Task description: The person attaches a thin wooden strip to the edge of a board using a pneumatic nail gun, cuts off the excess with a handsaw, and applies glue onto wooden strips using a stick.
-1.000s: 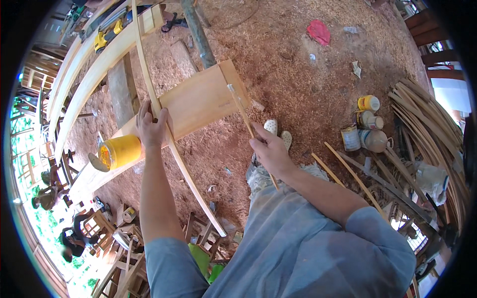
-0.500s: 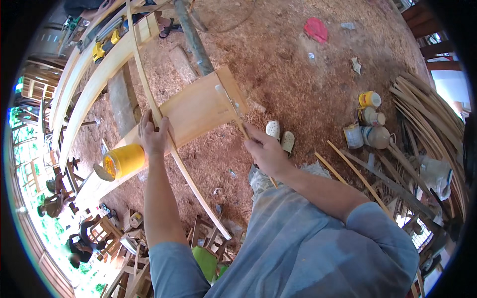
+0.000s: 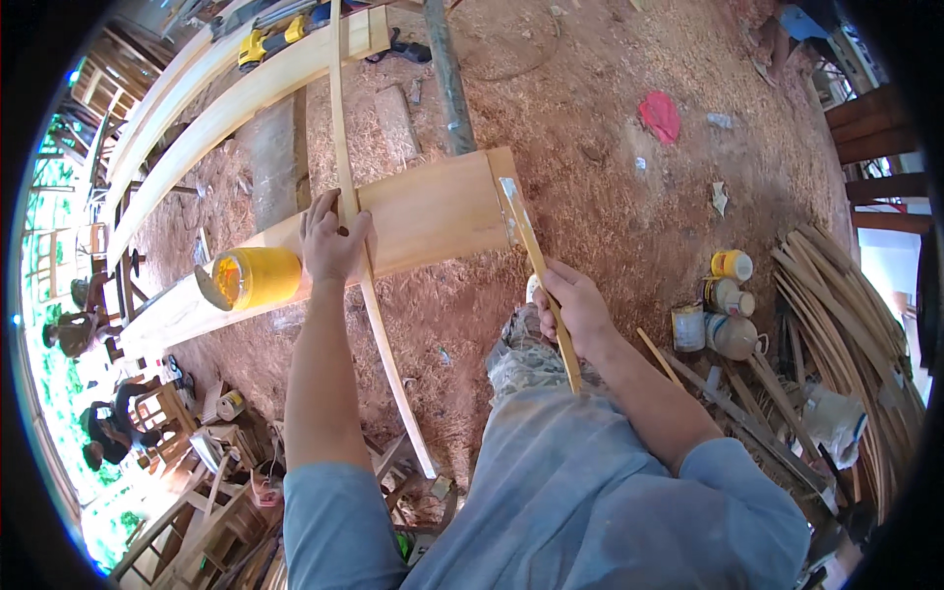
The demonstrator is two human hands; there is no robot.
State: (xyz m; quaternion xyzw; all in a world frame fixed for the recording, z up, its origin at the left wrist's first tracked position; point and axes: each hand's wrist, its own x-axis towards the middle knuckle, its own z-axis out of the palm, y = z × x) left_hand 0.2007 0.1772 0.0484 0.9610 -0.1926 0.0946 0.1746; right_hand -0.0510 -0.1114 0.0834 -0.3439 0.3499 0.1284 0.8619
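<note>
My left hand is closed around a long, thin wooden strip that crosses over a wide, pale wooden board. In my right hand is a flat wooden stick, its far tip smeared with something white. That tip is over the board's right end, by a seam where white smears also show. To the left of my left hand, a yellow plastic container lies on its side on the board, its opening facing left, with orange-yellow stuff inside.
Curved wooden planks lie at the upper left with a yellow-and-black power tool on them. Jars and jugs stand at right beside a pile of thin wooden strips. A red cloth-like piece lies on the shavings-covered ground.
The whole view has shifted and turned a little. My right hand's stick points more upright, and its tip has moved rightward across the board's end. My left hand keeps its place on the strip.
</note>
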